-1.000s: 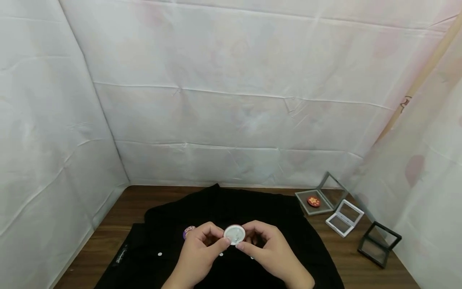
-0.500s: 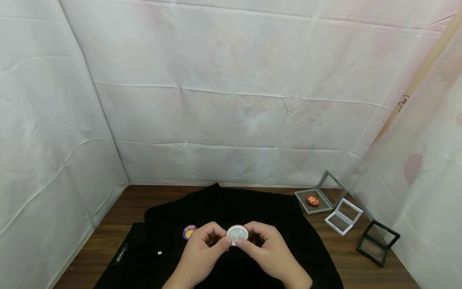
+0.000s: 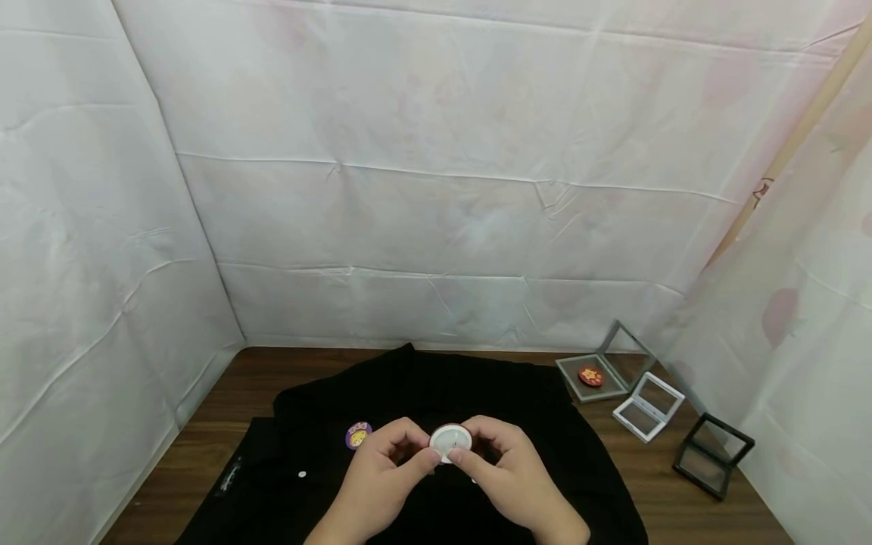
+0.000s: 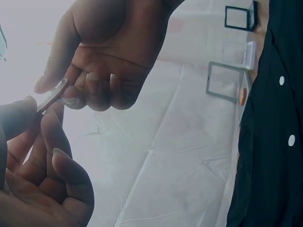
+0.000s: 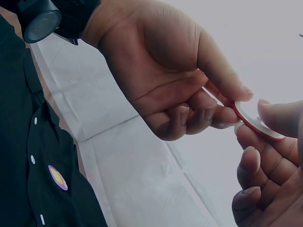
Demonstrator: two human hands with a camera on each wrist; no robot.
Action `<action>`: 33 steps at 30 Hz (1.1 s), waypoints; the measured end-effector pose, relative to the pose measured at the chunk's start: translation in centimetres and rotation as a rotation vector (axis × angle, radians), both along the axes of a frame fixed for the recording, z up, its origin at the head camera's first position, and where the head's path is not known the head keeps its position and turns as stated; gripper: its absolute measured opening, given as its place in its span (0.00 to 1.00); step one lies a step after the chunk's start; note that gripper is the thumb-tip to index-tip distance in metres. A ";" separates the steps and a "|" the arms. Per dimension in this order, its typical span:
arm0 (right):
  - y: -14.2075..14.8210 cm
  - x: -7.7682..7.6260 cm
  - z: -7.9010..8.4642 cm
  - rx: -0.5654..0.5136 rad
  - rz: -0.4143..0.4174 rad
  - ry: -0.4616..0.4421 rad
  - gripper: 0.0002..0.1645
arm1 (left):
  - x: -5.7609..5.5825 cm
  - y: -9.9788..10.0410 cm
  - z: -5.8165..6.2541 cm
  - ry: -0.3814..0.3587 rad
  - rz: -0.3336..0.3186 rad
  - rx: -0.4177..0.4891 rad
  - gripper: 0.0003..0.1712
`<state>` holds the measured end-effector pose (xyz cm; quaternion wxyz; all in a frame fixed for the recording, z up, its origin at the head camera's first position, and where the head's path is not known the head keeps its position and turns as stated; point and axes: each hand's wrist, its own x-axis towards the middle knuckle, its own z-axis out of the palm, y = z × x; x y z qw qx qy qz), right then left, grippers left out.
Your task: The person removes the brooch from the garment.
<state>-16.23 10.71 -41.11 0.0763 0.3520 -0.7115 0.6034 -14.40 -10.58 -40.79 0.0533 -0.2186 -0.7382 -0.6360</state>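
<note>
In the head view, a round pin badge (image 3: 450, 438) is turned with its white back and pin toward me, above a black shirt (image 3: 463, 378). My left hand (image 3: 381, 471) pinches its left edge between thumb and fingers. At its right edge my right hand (image 3: 512, 471) grips it, thumb over the back. The right wrist view shows the badge (image 5: 255, 122) edge-on with a red rim, front face hidden. A purple badge (image 3: 357, 435) with a yellow figure sits on the shirt, just beyond the left hand.
On the brown table (image 3: 654, 484) at the right stand an opened grey case (image 3: 586, 394) holding a red badge (image 3: 590, 376), a white case (image 3: 647, 415) and a black case (image 3: 708, 469), both opened too. White cloth walls (image 3: 422, 227) enclose the table.
The held badge has shifted slightly right between the hands. The purple badge, partly covered by the left hand a second ago, now shows more fully. Both hands keep their grip.
</note>
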 end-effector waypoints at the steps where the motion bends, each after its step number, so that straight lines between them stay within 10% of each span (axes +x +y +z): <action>1: 0.0 0.0 0.0 -0.006 0.002 0.006 0.10 | 0.0 0.0 0.0 0.005 0.003 -0.003 0.05; 33: -0.3 0.1 0.1 -0.059 0.017 0.028 0.11 | 0.1 0.5 -0.3 0.016 0.013 -0.017 0.05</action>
